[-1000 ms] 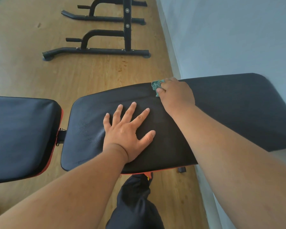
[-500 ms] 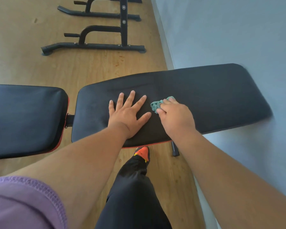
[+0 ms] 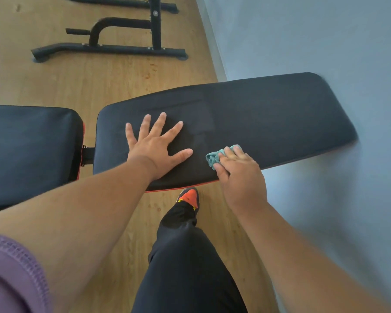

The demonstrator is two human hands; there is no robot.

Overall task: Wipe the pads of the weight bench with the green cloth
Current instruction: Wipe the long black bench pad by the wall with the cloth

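Note:
The long black back pad point(image 3: 269, 118) of the weight bench lies across the middle of the view, with the shorter seat pad point(image 3: 29, 150) to its left. My left hand point(image 3: 156, 145) lies flat on the back pad, fingers spread. My right hand point(image 3: 237, 170) holds the bunched green cloth point(image 3: 213, 158) against the pad near its front edge; most of the cloth is hidden under my fingers.
A black metal equipment stand point(image 3: 113, 47) sits on the wooden floor behind the bench. A pale wall point(image 3: 325, 41) runs along the right, close to the back pad's far end. My leg and orange shoe point(image 3: 189, 196) are under the front edge.
My right hand has dragged the cloth from the pad's far edge toward the near edge. My left hand has stayed flat on the pad.

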